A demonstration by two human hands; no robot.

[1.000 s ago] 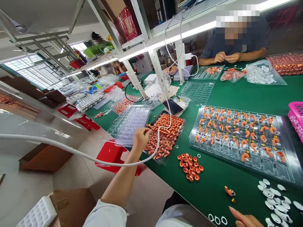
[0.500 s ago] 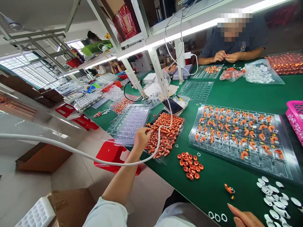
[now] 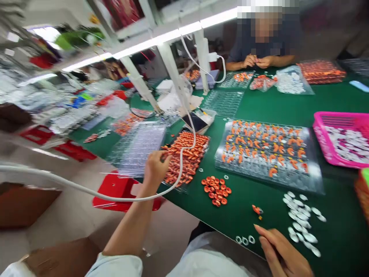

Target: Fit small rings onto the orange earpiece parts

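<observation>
At the left edge of a tray piled with small orange curved parts (image 3: pixel 187 150), my left hand (image 3: pixel 155 167) has its thumb and fingertips pinched together. What lies between them, if anything, is too blurred to make out. My right hand (image 3: pixel 284 250) rests low over the green table, index finger stretched out and thumb apart, nothing visible in it. Just beyond its fingertip lie a loose orange curved piece (image 3: pixel 256 209) and a tiny yellow bit (image 3: pixel 260 218). Several orange round caps (image 3: pixel 216 190) sit between my hands. White oval pieces (image 3: pixel 301 219) are scattered right of my right hand.
A clear compartment tray (image 3: pixel 314 177) holds rows of orange parts. Stacked clear trays (image 3: pixel 144 148) stand left of the pile. A white cable (image 3: pixel 115 199) crosses before my left arm. White rings (image 3: pixel 245 241) lie near the edge. A pink basket (image 3: pixel 318 134) stands right; a co-worker sits opposite.
The view has swung to the right, bringing the pink basket and more of my right hand into sight. My left hand remains at the orange pile, fingers still pinched.
</observation>
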